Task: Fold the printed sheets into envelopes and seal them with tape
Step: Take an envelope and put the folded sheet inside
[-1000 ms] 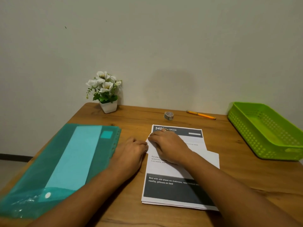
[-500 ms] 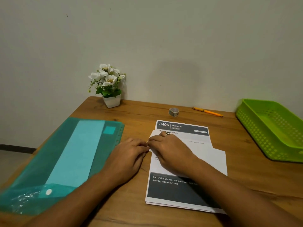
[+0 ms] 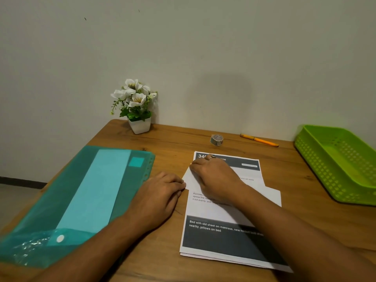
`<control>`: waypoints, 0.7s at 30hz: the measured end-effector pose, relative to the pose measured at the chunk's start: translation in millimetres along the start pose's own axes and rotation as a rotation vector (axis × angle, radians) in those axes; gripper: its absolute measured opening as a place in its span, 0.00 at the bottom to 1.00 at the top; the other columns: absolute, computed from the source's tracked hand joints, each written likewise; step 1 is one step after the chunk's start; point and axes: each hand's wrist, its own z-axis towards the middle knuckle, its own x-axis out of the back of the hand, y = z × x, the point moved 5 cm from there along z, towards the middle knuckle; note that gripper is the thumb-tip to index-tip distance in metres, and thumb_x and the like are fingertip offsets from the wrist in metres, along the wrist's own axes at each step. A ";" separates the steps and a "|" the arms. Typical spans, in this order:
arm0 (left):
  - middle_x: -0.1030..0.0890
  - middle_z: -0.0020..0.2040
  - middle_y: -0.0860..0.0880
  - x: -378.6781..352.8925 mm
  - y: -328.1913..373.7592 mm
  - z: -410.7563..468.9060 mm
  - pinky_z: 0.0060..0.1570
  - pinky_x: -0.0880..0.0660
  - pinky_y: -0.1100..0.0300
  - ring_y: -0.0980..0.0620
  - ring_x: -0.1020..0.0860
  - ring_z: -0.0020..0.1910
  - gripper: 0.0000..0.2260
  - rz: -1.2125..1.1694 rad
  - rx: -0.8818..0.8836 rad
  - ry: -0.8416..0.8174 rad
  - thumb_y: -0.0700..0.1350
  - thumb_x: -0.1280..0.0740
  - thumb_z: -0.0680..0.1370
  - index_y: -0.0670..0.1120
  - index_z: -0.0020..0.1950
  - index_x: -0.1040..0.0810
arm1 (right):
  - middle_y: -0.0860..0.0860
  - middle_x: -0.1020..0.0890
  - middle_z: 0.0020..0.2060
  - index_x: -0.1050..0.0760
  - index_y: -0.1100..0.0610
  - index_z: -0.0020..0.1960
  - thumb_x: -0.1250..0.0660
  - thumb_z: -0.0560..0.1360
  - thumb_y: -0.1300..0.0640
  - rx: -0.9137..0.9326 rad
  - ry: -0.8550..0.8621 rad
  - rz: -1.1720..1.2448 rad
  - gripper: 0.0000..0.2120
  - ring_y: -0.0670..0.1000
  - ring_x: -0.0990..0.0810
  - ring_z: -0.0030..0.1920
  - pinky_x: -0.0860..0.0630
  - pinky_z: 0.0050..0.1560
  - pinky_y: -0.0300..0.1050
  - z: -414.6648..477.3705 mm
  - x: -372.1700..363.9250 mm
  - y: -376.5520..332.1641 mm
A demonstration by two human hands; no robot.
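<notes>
Printed sheets [image 3: 213, 239] on wooden table [image 3: 301, 176] — pale wall [image 3: 203, 58] behind.

Dim, even indoor light, with a soft shadow on the wall [image 3: 219, 94] at centre, glare on the folder [image 3: 30, 247] at lower left, edges softly blurred.

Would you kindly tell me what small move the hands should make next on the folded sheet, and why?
Probably slide the right hand rightward along the folded sheet to sharpen the crease, while the left hand steadies its left edge. The right hand presses the sheet on the stack; the tape lies untouched near the wall.
</notes>
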 end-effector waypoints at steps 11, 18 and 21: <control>0.20 0.58 0.59 1.2 -0.7 1.3 0.53 0.25 0.59 0.58 0.26 0.58 0.12 -0.009 -0.019 0.013 0.50 0.36 0.82 0.53 0.62 0.16 | 0.45 0.17 0.57 0.21 0.50 0.63 0.37 0.78 0.61 -0.006 0.060 0.088 0.16 0.52 0.24 0.49 0.23 0.50 0.53 -10.5 2.3 -15.3; 0.19 0.58 0.57 2.2 1.9 1.4 0.53 0.25 0.56 0.55 0.24 0.58 0.12 0.017 -0.029 0.007 0.49 0.34 0.81 0.51 0.62 0.16 | 0.48 0.17 0.58 0.20 0.53 0.60 0.37 0.78 0.58 -0.068 0.002 0.027 0.14 0.55 0.21 0.54 0.22 0.53 0.55 4.8 0.5 -7.3; 0.18 0.57 0.55 1.1 1.1 0.9 0.53 0.24 0.53 0.52 0.23 0.57 0.12 0.011 -0.042 0.014 0.48 0.34 0.81 0.50 0.61 0.16 | 0.48 0.17 0.51 0.20 0.53 0.51 0.37 0.77 0.58 -0.010 -0.023 0.057 0.08 0.55 0.22 0.49 0.21 0.50 0.54 0.6 -0.1 -15.7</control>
